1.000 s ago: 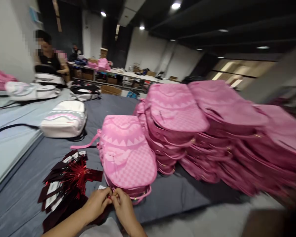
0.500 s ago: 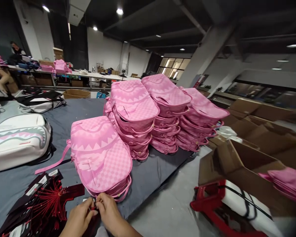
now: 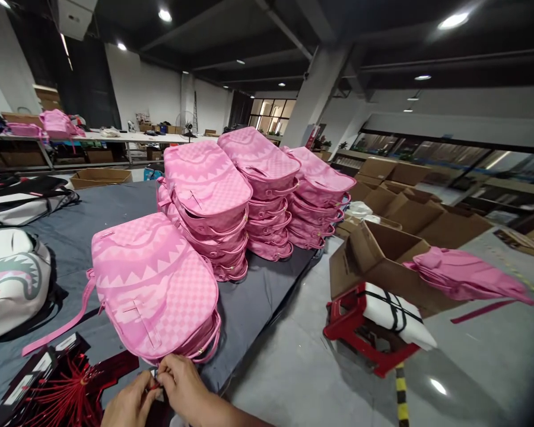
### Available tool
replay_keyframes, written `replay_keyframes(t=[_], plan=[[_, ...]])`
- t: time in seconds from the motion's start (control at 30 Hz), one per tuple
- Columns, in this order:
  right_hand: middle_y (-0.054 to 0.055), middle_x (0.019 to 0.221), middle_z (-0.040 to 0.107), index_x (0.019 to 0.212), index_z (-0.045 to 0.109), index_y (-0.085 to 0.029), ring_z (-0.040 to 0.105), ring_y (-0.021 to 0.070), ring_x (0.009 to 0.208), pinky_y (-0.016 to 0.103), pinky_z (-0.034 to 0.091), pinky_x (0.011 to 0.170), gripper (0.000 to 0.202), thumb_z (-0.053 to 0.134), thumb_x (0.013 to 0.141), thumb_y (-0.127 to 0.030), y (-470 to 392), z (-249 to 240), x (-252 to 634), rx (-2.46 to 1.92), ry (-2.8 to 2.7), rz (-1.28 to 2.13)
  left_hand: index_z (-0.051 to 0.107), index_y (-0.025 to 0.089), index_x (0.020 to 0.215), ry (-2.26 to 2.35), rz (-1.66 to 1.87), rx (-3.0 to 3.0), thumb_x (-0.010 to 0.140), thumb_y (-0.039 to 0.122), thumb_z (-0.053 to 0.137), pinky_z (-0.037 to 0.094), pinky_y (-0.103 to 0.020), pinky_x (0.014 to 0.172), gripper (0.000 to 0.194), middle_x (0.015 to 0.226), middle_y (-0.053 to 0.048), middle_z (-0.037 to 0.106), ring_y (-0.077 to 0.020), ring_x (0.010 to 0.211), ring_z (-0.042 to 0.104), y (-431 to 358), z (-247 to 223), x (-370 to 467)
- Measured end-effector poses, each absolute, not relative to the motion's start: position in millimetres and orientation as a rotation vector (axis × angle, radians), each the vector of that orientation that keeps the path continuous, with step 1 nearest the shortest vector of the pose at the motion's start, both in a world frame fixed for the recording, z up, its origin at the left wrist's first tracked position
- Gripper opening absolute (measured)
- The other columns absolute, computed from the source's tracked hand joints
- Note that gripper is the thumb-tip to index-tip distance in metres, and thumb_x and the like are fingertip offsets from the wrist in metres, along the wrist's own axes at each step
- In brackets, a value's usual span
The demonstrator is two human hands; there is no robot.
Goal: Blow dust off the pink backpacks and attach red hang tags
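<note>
A pink backpack (image 3: 160, 279) with a shark-mouth print and checks lies flat in front of me. By its near edge, my left hand (image 3: 131, 398) and my right hand (image 3: 182, 382) meet fingertip to fingertip, both closed in a pinch. Between them shows a bit of red string and the dark edge of a hang tag, mostly hidden by the fingers. Left of my hands, a fanned pile of black hang tags (image 3: 31, 385) with white labels and red strings (image 3: 82, 382) rests on the cloth.
Stacked pink backpacks (image 3: 209, 201) stand farther back on the grey cloth-covered table (image 3: 276, 290). White backpacks (image 3: 9, 276) lie at left. On the floor to the right are a cardboard box (image 3: 356, 255), a red stool (image 3: 374, 350) carrying a white bundle, and another pink backpack (image 3: 467, 273).
The view has turned to the right, so the table's things sit farther left and more floor shows. My hands stay pinched together by the backpack's near edge.
</note>
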State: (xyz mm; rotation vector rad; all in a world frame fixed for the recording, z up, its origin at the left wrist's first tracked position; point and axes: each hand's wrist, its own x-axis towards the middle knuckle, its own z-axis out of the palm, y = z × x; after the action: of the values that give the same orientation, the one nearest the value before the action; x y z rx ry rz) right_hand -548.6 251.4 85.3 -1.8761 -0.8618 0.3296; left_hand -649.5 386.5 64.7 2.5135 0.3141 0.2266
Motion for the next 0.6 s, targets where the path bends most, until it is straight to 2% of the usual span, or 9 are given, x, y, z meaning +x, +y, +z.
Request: replay_keyframes(t=[0.13, 0.23, 0.37, 0.5, 0.6], plan=[[-0.005, 0.070, 0.058, 0.075, 0.060, -0.020, 0.053, 0.0115, 0.069, 0.021, 0.035, 0.066, 0.018, 0.056, 0.074, -0.002, 252.6, 88.5, -548.4, -1.835, -0.863, 0.324, 0.061, 0.028, 0.084, 0.271, 0.217, 2.503, 0.093, 0.033, 0.036, 0.047, -0.023, 0.060, 0.027, 0.075, -0.002, 0.071, -0.0186, 0.069, 0.069, 386.6, 68.0, -648.5], [-0.005, 0.070, 0.058, 0.074, 0.060, -0.019, 0.054, 0.0115, 0.069, 0.020, 0.036, 0.066, 0.017, 0.056, 0.074, -0.002, 252.3, 92.4, -549.3, -1.811, -0.840, 0.339, 0.059, 0.026, 0.082, 0.336, 0.200, 2.529, 0.092, 0.035, 0.038, 0.047, -0.024, 0.062, 0.025, 0.078, -0.002, 0.071, -0.0194, 0.070, 0.069, 387.7, 67.5, -647.9], [-0.004, 0.073, 0.060, 0.075, 0.061, -0.018, 0.053, 0.0116, 0.071, 0.021, 0.036, 0.067, 0.018, 0.056, 0.075, -0.001, 249.6, 96.7, -551.0, -1.813, -0.844, 0.324, 0.063, 0.026, 0.093, 0.225, 0.127, 2.462, 0.094, 0.032, 0.036, 0.048, -0.024, 0.066, 0.028, 0.084, -0.005, 0.073, -0.0200, 0.080, 0.071, 389.7, 68.0, -648.5], [-0.004, 0.072, 0.059, 0.077, 0.062, -0.018, 0.052, 0.0108, 0.066, 0.020, 0.036, 0.063, 0.019, 0.055, 0.074, 0.000, 247.6, 99.5, -551.1, -1.781, -0.831, 0.344, 0.062, 0.025, 0.086, 0.320, 0.150, 2.495, 0.093, 0.036, 0.041, 0.046, -0.023, 0.061, 0.025, 0.077, -0.002, 0.070, -0.0185, 0.069, 0.069, 386.9, 75.8, -648.9], [-0.004, 0.072, 0.060, 0.077, 0.063, -0.018, 0.052, 0.0111, 0.067, 0.020, 0.036, 0.064, 0.019, 0.055, 0.076, -0.002, 247.1, 99.9, -549.3, -1.775, -0.833, 0.331, 0.062, 0.025, 0.089, 0.278, 0.181, 2.421, 0.095, 0.037, 0.037, 0.048, -0.024, 0.064, 0.028, 0.075, -0.001, 0.070, -0.0177, 0.069, 0.068, 383.0, 82.3, -647.4]])
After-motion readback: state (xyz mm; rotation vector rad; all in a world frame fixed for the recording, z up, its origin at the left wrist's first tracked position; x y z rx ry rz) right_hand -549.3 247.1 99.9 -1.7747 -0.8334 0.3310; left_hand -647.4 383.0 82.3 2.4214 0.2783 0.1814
